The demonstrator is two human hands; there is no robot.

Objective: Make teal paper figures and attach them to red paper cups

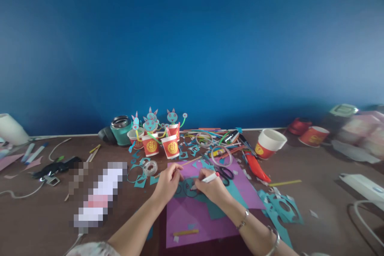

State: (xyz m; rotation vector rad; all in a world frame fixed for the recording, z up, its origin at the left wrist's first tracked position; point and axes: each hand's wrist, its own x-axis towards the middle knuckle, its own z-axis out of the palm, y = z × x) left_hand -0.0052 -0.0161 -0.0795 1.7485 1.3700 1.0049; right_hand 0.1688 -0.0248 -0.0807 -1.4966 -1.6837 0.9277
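Observation:
My right hand (pixel 208 186) is closed around a white marker with a red end (pixel 212 177), its tip down on a piece of teal paper (pixel 189 187). Round outlines and a small face-like drawing show on that paper. At the paper's left edge rests my left hand (pixel 170 180), fingers bent and drawn together; whether they pinch the paper's edge is hidden. Purple paper (pixel 183 222) lies beneath, with another teal sheet (pixel 217 210) on it. Black-handled scissors (pixel 226 174) lie just beyond my right hand.
Red paper cups (pixel 150 145) with teal animal faces stand behind my hands. A tape roll (pixel 150 167) lies left, near teal scraps. A white-and-red cup stack (pixel 270 143) and a red packet (pixel 257 168) are on the right. A teal flask (pixel 122 131) stands by the blue wall.

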